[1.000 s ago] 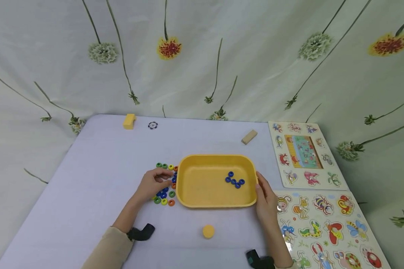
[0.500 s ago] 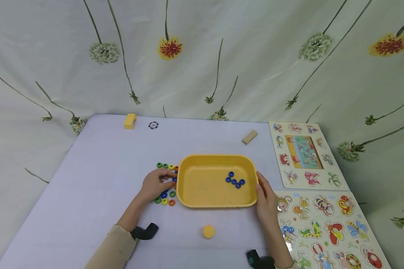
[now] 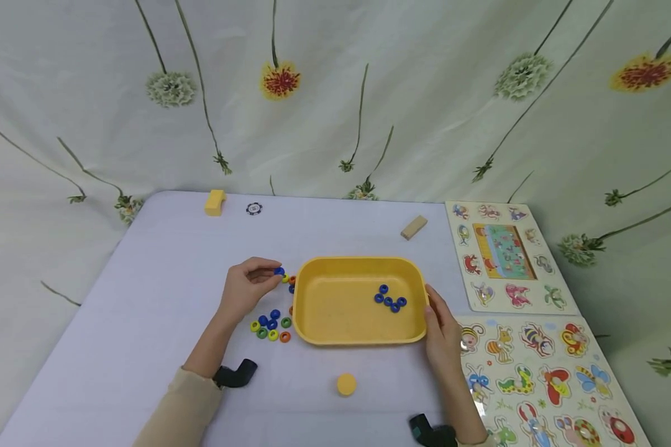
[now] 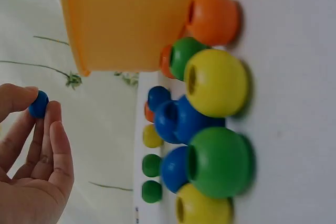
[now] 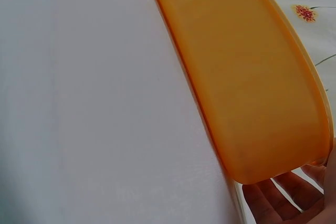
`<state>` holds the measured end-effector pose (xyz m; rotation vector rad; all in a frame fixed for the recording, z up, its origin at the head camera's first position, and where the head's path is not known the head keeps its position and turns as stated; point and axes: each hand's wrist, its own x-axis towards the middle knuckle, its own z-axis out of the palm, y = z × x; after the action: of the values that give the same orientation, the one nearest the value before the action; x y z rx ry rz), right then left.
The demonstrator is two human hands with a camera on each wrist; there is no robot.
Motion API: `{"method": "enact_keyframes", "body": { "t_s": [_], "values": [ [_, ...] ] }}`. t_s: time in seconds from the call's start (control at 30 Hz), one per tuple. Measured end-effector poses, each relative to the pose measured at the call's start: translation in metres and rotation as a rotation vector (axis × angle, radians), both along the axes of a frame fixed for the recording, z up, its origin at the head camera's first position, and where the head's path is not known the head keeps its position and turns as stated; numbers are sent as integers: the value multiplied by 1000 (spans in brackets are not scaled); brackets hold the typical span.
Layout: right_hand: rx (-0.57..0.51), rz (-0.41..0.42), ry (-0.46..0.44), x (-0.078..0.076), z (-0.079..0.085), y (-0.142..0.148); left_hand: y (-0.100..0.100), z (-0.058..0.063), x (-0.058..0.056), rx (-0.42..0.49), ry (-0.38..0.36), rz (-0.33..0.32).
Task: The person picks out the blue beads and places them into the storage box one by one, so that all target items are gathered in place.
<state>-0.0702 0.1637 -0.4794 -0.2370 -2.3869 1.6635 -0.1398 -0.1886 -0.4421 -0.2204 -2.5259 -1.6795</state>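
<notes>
My left hand (image 3: 243, 290) pinches a blue bead (image 4: 38, 104) between thumb and fingertips, raised above the table in the left wrist view. Below and beside it lie loose beads: blue, green (image 4: 220, 162), yellow (image 4: 218, 83) and orange (image 4: 214, 18), round with a hole through each. They are scattered along the left side of a yellow tray (image 3: 335, 298). Several blue beads (image 3: 388, 302) lie inside the tray toward its right. My right hand (image 3: 443, 338) holds the tray's right end, thumb at the rim and fingers against the outer wall in the right wrist view.
A yellow disc (image 3: 346, 384) lies in front of the tray. Toward the back are a yellow block (image 3: 215, 202), a black-and-white chip (image 3: 254, 208) and a wooden block (image 3: 414, 227). Two picture puzzle boards (image 3: 465, 292) (image 3: 517, 360) cover the right side.
My left hand has picked a blue bead out from beside the tray and moved it up and slightly left, away from the tray wall. My right hand and the tray have stayed put.
</notes>
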Motion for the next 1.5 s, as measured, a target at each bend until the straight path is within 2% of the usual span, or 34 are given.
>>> {"method": "enact_keyframes", "body": {
  "t_s": [0.13,0.37,0.5,0.6,0.9,1.0,1.13,1.23,1.37,1.5],
  "values": [
    [-2,4,0,0,0,0,10,18,-4,69,39,-53],
    [3,2,-6,0,0,0,43,46,-2,57,-14,-140],
    [1,2,2,0,0,1,68,38,-11,50,-47,-218],
    [1,2,3,-1,0,0,87,24,-20,29,-68,-273],
    [15,-1,-6,-1,0,0,131,0,-32,-166,-180,-396],
    [13,-2,0,0,1,0,141,-5,-36,-228,-161,-439],
    [17,-2,6,0,1,1,151,-14,-40,-327,-91,-466],
    [19,-1,7,0,1,2,157,-18,-41,-376,-74,-484],
    [19,-4,10,-1,0,2,161,-17,-38,-399,-93,-499],
    [10,2,2,0,0,1,154,-10,-31,-417,-71,-459]
  ]
}}
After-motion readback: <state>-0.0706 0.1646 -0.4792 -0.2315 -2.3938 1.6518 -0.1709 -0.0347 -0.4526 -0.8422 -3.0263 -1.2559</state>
